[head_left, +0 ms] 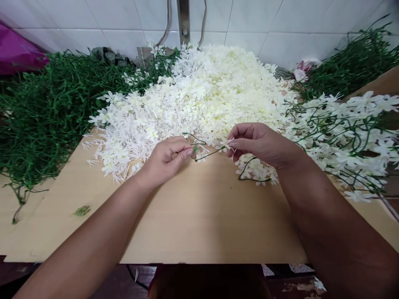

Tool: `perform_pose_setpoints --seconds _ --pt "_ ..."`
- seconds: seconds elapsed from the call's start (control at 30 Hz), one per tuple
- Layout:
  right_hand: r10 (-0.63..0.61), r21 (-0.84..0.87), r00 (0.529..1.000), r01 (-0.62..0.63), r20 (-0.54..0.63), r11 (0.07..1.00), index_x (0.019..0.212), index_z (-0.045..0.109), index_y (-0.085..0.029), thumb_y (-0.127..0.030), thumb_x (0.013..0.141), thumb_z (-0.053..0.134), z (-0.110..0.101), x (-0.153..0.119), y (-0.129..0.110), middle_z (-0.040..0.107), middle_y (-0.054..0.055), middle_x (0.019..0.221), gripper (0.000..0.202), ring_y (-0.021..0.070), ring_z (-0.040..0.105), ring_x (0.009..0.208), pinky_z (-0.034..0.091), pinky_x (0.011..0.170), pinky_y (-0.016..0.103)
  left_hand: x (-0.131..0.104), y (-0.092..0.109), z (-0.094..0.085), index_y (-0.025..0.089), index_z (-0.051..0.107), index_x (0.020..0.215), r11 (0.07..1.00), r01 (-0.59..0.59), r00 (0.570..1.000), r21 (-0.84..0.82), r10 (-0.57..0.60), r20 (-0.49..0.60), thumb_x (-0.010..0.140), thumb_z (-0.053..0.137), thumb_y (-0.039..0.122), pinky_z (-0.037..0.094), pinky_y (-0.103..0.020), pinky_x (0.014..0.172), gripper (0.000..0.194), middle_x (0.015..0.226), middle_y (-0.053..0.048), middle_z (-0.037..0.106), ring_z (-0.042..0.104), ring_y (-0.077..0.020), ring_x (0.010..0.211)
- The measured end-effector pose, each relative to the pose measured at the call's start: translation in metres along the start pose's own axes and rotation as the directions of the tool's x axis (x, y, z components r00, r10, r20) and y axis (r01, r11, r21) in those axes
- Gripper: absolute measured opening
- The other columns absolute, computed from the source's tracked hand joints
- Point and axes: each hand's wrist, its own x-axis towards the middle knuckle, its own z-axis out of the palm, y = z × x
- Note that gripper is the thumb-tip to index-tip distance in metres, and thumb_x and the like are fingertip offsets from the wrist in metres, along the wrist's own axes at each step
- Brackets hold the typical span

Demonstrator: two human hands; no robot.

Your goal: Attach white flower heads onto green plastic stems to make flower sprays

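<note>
Over the front of a large heap of white artificial flowers, my two hands face each other. My left hand is closed, thumb against forefinger, pinching a thin green plastic stem. That stem reaches across to my right hand, whose fingers are pinched on a small white flower piece with thin prongs. Whether the stem's end sits in the flower piece or only beside it, I cannot tell. Just below my right hand lies a small cluster of white flowers with a green stem.
A big tangle of green stems covers the left side, and another stem pile stands back right. White flowers on stems spread along the right. A small green scrap lies on the cardboard tabletop. White tiles rise behind.
</note>
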Motion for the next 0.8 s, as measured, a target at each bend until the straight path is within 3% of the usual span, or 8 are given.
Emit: perform_pose_setpoints --seconds 0.17,0.27,0.33,0.47,0.53,0.6,0.7,0.8 --pt "-0.051 -0.061 0.999 0.051 0.008 0.997 0.068 0.064 -0.017 -0.030 0.064 0.084 -0.010 -0.009 -0.007 0.066 0.001 0.059 0.024 0.0127 0.063 0.053 0.053 0.049 0.025 -0.003 0.005 0.002 0.016 0.066 0.086 0.997 0.043 0.999 -0.058 -0.042 0.023 0.086 0.059 0.043 0.045 -0.026 0.068 0.028 0.076 -0.003 0.061 0.055 -0.0139 0.071" --pt "0.042 -0.134 0.981 -0.016 0.190 0.991 0.070 0.065 -0.018 -0.032 0.069 0.079 -0.002 -0.008 -0.005 0.068 0.001 0.060 0.020 0.0125 0.063 0.052 0.054 0.049 0.025 -0.003 0.006 0.007 0.016 0.065 0.098 0.999 0.019 0.999 -0.044 -0.017 0.040 0.087 0.057 0.042 0.045 -0.026 0.070 0.028 0.082 -0.004 0.063 0.055 -0.0143 0.074" --pt "0.076 -0.217 0.969 -0.023 0.237 0.976 0.071 0.066 -0.017 -0.030 0.072 0.076 0.004 -0.006 -0.002 0.069 0.002 0.062 0.016 0.0118 0.062 0.051 0.054 0.049 0.025 -0.002 0.005 0.010 0.016 0.065 0.092 0.999 0.045 0.998 -0.009 -0.045 0.054 0.089 0.053 0.039 0.045 -0.026 0.070 0.026 0.080 -0.004 0.063 0.055 -0.0144 0.074" --pt "-0.061 -0.415 0.998 0.043 -0.030 0.909 0.070 0.065 -0.017 -0.023 0.078 0.067 0.006 0.000 0.006 0.066 0.001 0.060 0.011 0.0103 0.059 0.050 0.048 0.048 0.023 0.001 -0.001 0.014 0.015 0.063 0.076 0.979 0.202 0.976 0.004 -0.202 0.078 0.087 0.053 0.038 0.042 -0.026 0.064 0.027 0.069 -0.002 0.060 0.052 -0.0135 0.066" --pt "-0.152 -0.563 0.977 0.044 -0.147 0.825 0.074 0.066 -0.017 -0.019 0.080 0.063 0.004 0.003 0.011 0.065 0.001 0.061 0.007 0.0112 0.057 0.051 0.044 0.049 0.024 0.001 -0.002 0.015 0.015 0.060 0.075 0.954 0.293 0.951 -0.065 -0.284 0.118 0.086 0.052 0.040 0.039 -0.024 0.058 0.029 0.062 0.000 0.054 0.048 -0.0116 0.059" --pt "-0.244 -0.720 0.953 0.042 -0.179 0.693 0.083 0.069 -0.017 -0.013 0.079 0.059 0.004 0.006 0.016 0.066 0.003 0.068 0.012 0.0132 0.056 0.056 0.044 0.054 0.027 0.000 -0.001 0.017 0.015 0.059 0.076 0.928 0.346 0.931 -0.138 -0.322 0.172 0.087 0.052 0.040 0.037 -0.023 0.054 0.029 0.059 0.002 0.051 0.045 -0.0103 0.055" --pt "-0.347 -0.900 0.935 0.091 -0.069 0.426 0.099 0.072 -0.015 -0.003 0.076 0.054 0.011 0.011 0.024 0.066 0.011 0.086 0.031 0.0216 0.059 0.078 0.047 0.070 0.034 -0.001 0.000 0.019 0.015 0.062 0.083 0.938 0.319 0.938 -0.135 -0.292 0.186 0.086 0.052 0.039 0.040 -0.024 0.057 0.026 0.065 0.000 0.057 0.049 -0.0109 0.058" --pt "-0.373 -0.969 0.927 0.119 0.031 0.215 0.100 0.073 -0.012 -0.002 0.077 0.051 0.018 0.015 0.032 0.061 0.017 0.093 0.033 0.0289 0.053 0.094 0.046 0.076 0.038 0.000 -0.001 0.019 0.015 0.065 0.092 0.975 0.223 0.971 -0.004 -0.222 0.092 0.087 0.051 0.037 0.046 -0.027 0.068 0.026 0.081 -0.004 0.066 0.056 -0.0146 0.071"
